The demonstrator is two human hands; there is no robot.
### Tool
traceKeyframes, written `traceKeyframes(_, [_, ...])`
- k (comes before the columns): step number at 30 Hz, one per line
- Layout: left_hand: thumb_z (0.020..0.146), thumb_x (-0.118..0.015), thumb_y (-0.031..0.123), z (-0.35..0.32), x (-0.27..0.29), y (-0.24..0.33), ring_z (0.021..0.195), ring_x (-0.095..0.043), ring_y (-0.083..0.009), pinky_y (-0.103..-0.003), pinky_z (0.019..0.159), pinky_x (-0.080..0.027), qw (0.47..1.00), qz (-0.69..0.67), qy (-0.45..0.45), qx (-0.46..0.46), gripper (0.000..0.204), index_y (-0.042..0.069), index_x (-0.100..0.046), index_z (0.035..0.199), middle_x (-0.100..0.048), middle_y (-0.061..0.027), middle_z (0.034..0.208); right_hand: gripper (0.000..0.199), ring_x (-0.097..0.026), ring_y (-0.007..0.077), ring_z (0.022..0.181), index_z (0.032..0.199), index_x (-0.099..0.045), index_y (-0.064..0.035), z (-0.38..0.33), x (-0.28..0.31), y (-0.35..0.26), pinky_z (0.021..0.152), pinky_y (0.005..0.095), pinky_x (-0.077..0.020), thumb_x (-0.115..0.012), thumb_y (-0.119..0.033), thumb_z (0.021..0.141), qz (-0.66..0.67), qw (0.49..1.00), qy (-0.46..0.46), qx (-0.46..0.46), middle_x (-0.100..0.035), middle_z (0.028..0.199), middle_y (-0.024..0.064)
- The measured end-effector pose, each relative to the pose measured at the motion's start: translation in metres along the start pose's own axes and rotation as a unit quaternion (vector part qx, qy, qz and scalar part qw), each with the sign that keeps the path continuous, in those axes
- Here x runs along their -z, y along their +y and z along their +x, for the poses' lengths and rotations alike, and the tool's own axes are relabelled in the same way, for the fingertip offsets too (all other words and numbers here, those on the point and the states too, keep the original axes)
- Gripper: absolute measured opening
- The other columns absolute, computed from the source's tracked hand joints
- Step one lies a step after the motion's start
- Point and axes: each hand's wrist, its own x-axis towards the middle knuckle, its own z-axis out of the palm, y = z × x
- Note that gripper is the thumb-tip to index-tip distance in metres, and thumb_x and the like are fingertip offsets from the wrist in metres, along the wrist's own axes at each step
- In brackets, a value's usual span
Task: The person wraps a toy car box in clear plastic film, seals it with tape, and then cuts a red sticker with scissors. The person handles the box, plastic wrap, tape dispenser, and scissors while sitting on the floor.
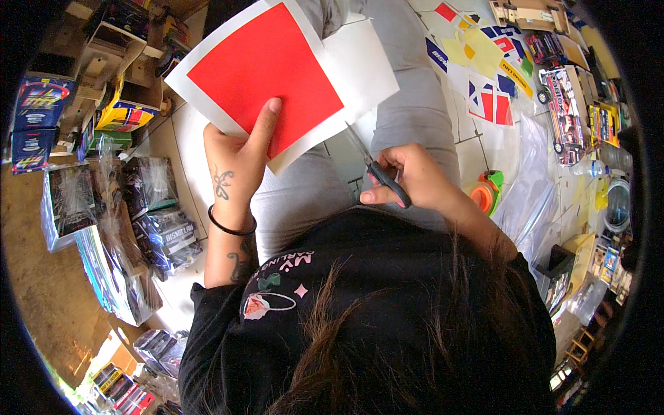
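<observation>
My left hand grips a sheet with a large red square and a white border, its thumb pressed on the red face. To the right of the red, a broad white part spreads over my lap; whether it is the same sheet I cannot tell. My right hand is closed around black-handled scissors. Their blades point up and left, with the tips at the sheet's lower right edge. The fingers of my left hand are hidden behind the sheet.
Cut paper pieces in red, blue and yellow lie on the tiles at the upper right, near a toy truck. An orange tape roll and clear plastic sheets are by my right arm. Wrapped packs and open boxes stand left.
</observation>
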Motion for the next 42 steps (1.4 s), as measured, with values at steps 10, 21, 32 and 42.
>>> traceKeyframes(10, [0.084, -0.071, 0.017, -0.003, -0.001, 0.004, 0.067, -0.061, -0.0107, -0.025, 0.061, -0.048, 0.999, 0.022, -0.005, -0.028, 0.024, -0.006, -0.067, 0.089, -0.068, -0.008, 0.076, 0.045, -0.049, 0.007, 0.053, 0.068, -0.06, -0.002, 0.002, 0.008, -0.004, 0.05, 0.0236, -0.0397, -0.087, -0.038, 0.064, 0.024, 1.0, 0.001, 0.007, -0.056, 0.058, 0.0011])
traceKeyframes(21, [0.084, -0.071, 0.017, -0.011, -0.009, 0.005, 0.069, -0.062, -0.0116, -0.025, 0.063, -0.049, 0.999, -0.032, -0.007, 0.005, 0.025, -0.006, -0.065, 0.094, -0.068, -0.0084, 0.08, 0.033, -0.048, 0.0029, 0.053, 0.083, -0.059, -0.001, 0.002, 0.007, -0.014, 0.046, 0.018, -0.0359, -0.084, -0.017, 0.069, 0.062, 0.997, 0.016, -0.036, -0.055, 0.066, -0.0027])
traceKeyframes(32, [0.084, -0.071, 0.018, -0.014, -0.011, 0.008, 0.069, -0.062, -0.0113, -0.024, 0.062, -0.048, 0.999, -0.037, -0.014, 0.011, 0.027, -0.006, -0.065, 0.095, -0.068, -0.0086, 0.081, 0.034, -0.049, 0.003, 0.053, 0.081, -0.059, -0.0007, 0.002, 0.004, -0.014, 0.046, 0.0176, -0.0366, -0.085, -0.018, 0.067, 0.085, 0.996, 0.036, -0.016, -0.056, 0.067, -0.0018])
traceKeyframes(42, [0.085, -0.07, 0.017, -0.014, -0.011, 0.01, 0.054, -0.055, -0.0068, -0.02, 0.047, -0.041, 0.999, -0.035, -0.016, 0.017, 0.024, -0.005, -0.064, 0.091, -0.064, -0.0044, 0.07, 0.037, -0.046, 0.0032, 0.054, 0.073, -0.058, -0.0028, 0.0, -0.001, -0.013, 0.048, 0.0191, -0.0356, -0.086, -0.026, 0.066, 0.016, 0.996, 0.088, -0.005, -0.053, 0.061, -0.0033])
